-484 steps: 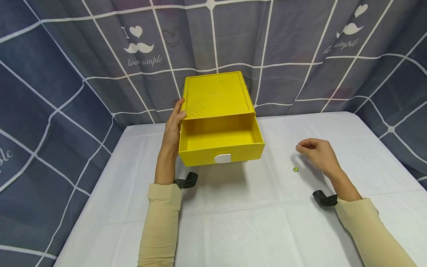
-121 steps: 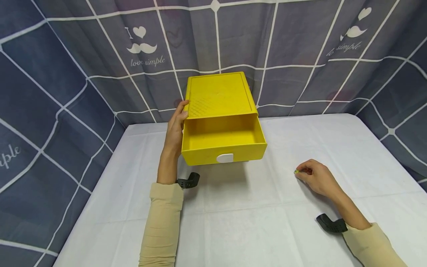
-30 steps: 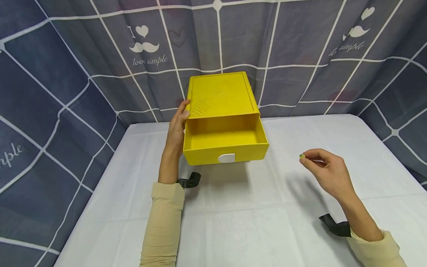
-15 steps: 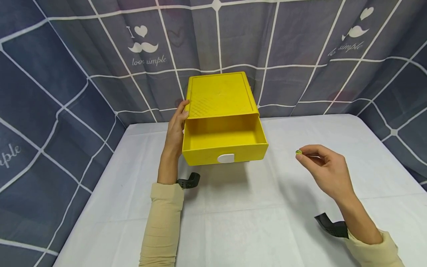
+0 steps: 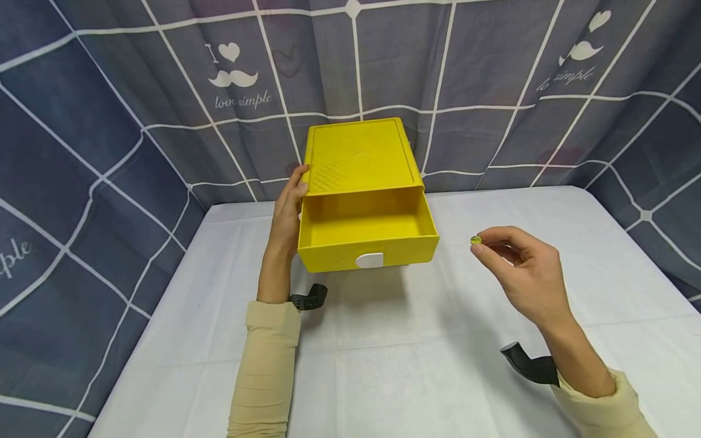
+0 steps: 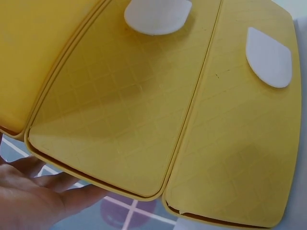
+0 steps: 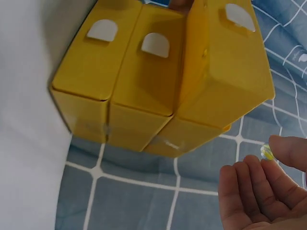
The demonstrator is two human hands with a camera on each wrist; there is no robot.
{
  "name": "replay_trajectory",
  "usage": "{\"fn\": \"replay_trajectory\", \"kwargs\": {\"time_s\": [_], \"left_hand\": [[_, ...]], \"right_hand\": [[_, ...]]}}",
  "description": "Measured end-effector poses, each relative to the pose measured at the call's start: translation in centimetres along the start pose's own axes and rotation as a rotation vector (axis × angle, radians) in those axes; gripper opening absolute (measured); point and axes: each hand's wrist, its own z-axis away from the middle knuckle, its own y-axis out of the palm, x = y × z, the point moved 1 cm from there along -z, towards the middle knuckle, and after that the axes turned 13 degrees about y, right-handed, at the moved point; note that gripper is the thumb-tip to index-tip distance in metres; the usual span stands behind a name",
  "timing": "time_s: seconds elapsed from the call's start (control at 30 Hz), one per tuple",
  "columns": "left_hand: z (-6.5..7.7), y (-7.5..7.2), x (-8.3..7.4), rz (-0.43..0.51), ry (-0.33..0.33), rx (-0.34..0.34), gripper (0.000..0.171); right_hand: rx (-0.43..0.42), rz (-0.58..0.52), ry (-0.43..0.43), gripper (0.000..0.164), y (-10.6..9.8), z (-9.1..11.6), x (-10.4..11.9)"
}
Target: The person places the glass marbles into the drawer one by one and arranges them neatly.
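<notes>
A yellow plastic drawer cabinet (image 5: 358,155) stands at the back of the table, its top drawer (image 5: 368,252) pulled out and bare inside. Two lower drawers with white tabs are shut, as the left wrist view shows. My left hand (image 5: 286,213) lies against the cabinet's left side, fingers (image 6: 81,199) fairly straight along it. To the right of the drawer, my right hand (image 5: 528,274) pinches a small clear marble (image 5: 476,240) with yellow-green colour between thumb and fingertips, raised above the table. The other fingers are bent behind it in the right wrist view.
A white cloth (image 5: 383,389) covers the table. Dark grey-blue curtains (image 5: 482,67) with white lines enclose the back and both sides, close behind the cabinet. Black wrist cameras sit on my left wrist (image 5: 309,297) and right wrist (image 5: 531,365).
The marble lay on the cloth at first; my right hand pinched it, lifted it and has moved it left towards the open drawer. My left hand has kept its place on the cabinet.
</notes>
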Motion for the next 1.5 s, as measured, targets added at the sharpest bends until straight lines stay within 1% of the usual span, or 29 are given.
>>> {"fn": "replay_trajectory", "kwargs": {"time_s": [0.1,0.23,0.37,0.53,0.67,0.97,1.2,1.5], "left_hand": [[0.0,-0.1,0.0,-0.006,-0.002,-0.005,0.060],[0.1,-0.1,0.1,-0.004,-0.010,-0.006,0.060],[0.1,-0.1,0.1,0.003,-0.012,-0.007,0.061],[0.0,0.0,0.1,0.015,-0.009,-0.009,0.060],[0.0,0.0,0.1,0.025,-0.018,-0.009,0.060],[0.0,0.0,0.1,0.041,-0.004,-0.007,0.059],[-0.1,0.0,0.2,0.037,-0.010,-0.011,0.059],[0.1,0.0,0.0,0.021,-0.007,-0.009,0.059]], "right_hand": [[-0.002,-0.027,-0.049,0.016,0.6,-0.4,0.8],[0.005,-0.093,-0.103,0.019,1.5,-0.9,2.0],[0.018,-0.160,-0.136,0.020,2.5,-1.1,3.2],[0.035,-0.202,-0.176,0.020,3.7,-1.3,4.4],[0.053,-0.200,-0.190,0.019,4.4,-1.6,4.9],[0.102,-0.204,-0.196,0.015,5.8,-2.5,4.9],[0.094,-0.153,-0.185,0.015,5.9,-2.6,4.8],[0.103,-0.126,-0.185,0.015,5.9,-2.7,4.7]]}}
